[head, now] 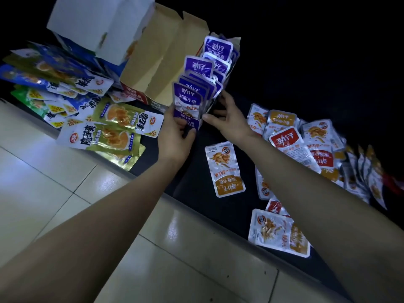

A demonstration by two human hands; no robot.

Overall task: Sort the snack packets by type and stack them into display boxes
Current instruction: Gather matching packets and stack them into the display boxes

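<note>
A purple display box (189, 121) stands on the black table, filled with a row of purple snack packets (197, 68) standing upright. My left hand (175, 136) grips the box's front end from below, fingers curled round the front panel. My right hand (227, 119) rests against the box's right side, fingers stretched along the wall. Orange and white packets (225, 169) and red packets (286, 139) lie loose on the table to the right. Green and gold packets (109, 136) lie in a heap to the left.
An open brown cardboard box (153, 68) with a red front stands behind the purple one. A white carton (98, 25) sits at the back left over blue and green packets (43, 77). The table edge (218, 224) runs diagonally above a tiled floor (65, 193).
</note>
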